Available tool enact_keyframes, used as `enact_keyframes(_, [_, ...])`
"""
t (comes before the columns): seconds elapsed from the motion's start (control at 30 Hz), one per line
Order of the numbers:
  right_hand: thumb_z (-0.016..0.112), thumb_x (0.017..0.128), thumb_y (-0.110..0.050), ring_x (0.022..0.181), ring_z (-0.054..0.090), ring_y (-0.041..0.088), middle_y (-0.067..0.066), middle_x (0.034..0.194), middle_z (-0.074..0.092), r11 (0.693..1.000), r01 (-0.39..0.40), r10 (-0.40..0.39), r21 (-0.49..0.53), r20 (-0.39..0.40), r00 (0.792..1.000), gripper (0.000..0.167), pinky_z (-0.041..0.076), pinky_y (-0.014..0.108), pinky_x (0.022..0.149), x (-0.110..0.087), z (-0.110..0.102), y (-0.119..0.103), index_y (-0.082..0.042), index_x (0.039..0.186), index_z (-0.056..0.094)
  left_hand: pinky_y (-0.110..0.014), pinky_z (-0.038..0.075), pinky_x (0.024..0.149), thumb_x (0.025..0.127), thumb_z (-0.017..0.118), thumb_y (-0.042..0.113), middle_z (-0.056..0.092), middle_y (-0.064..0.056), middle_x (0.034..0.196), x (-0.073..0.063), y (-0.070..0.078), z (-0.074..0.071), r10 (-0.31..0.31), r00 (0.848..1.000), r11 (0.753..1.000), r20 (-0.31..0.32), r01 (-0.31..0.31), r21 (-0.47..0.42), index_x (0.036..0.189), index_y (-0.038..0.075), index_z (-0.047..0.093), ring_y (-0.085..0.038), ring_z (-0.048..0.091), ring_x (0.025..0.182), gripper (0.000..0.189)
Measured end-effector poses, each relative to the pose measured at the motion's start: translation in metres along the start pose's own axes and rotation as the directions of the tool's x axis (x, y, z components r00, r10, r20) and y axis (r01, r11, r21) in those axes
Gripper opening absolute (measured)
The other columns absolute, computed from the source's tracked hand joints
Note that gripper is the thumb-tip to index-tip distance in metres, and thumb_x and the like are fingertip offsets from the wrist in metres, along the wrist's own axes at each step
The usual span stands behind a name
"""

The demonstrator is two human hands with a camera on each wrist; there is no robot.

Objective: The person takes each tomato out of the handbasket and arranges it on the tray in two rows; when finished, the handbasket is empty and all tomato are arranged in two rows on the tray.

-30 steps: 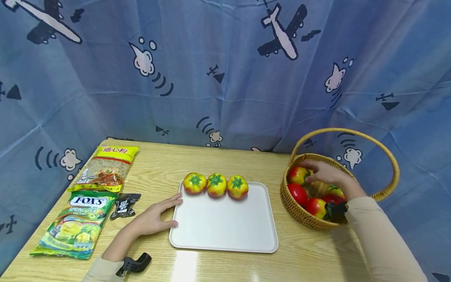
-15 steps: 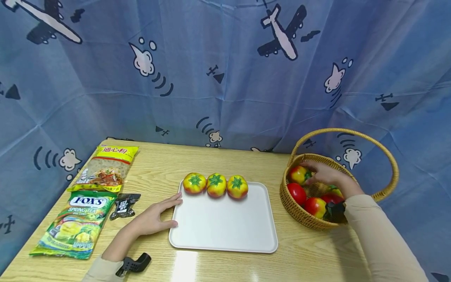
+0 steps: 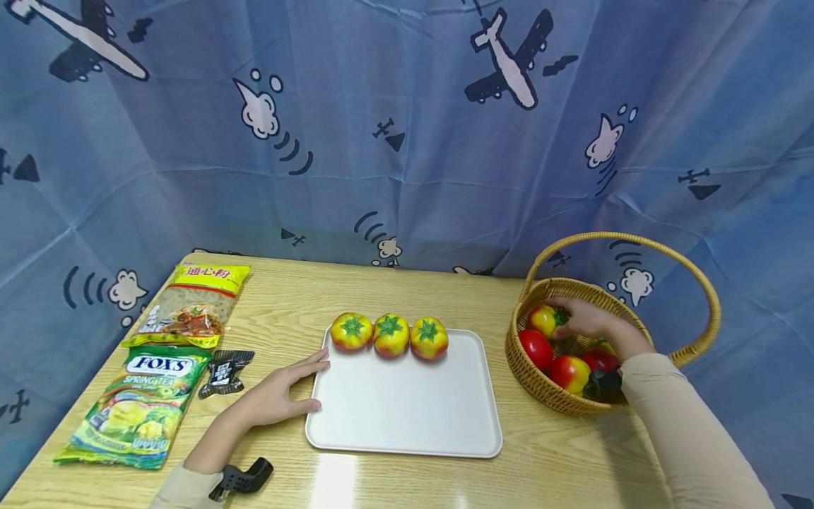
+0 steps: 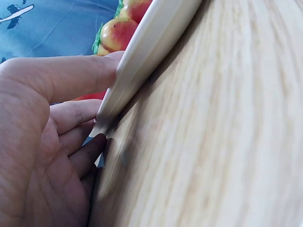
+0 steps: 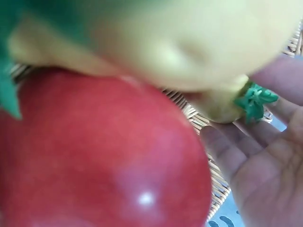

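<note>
At right, our right grip [image 3: 585,318] holds a yellow fruit [image 3: 543,321] — the red neighbour [image 3: 535,350] could dislodge it. Our slack left grip [image 3: 277,394] touches the tray [image 3: 407,410].

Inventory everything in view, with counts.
Tray: 1, white, table centre
Leafy fruits: 3, yellow-red, tray's far edge
Wicker basket: 1, tan, table's right
Basket fruits: at least 4, red or yellow-red, inside
Macaroni bag: 1, yellow, far left
FOX'S bag: 1, green, near left
Packet: 1, black, beside FOX'S bag
Table: 1, tan, below
Curtain: 1, blue, behind
Wrist cameras: 2, black, wrists
Sleeves: 2, beige, forearms
Left hand: 1, tray's left edge
Right hand: 1, on basket fruit
</note>
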State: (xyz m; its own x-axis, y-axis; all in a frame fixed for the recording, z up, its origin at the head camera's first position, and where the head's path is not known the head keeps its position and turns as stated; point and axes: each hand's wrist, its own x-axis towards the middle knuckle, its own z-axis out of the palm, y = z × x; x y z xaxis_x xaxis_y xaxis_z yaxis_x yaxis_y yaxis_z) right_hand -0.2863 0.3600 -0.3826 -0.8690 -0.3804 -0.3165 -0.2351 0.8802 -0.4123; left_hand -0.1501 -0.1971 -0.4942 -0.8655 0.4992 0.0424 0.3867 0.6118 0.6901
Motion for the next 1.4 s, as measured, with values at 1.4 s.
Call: enact_keyframes(1.4, [0.075,0.079,-0.026,0.103,0.054,0.039,0.034,0.123,0.051,0.999,0.016,-0.008,0.05,-0.169,0.986,0.077,0.045,0.05,0.087,-0.021,-0.005,-0.002,0.009,0.137,0.038,-0.053,0.031,0.11,0.086,0.066,0.042,0.029,-0.006,0.155,0.0,0.0,0.0,0.005,1.0,1.0,-0.004,-0.005,0.002,0.143,0.009,0.043,-0.033,0.03,0.14,0.07])
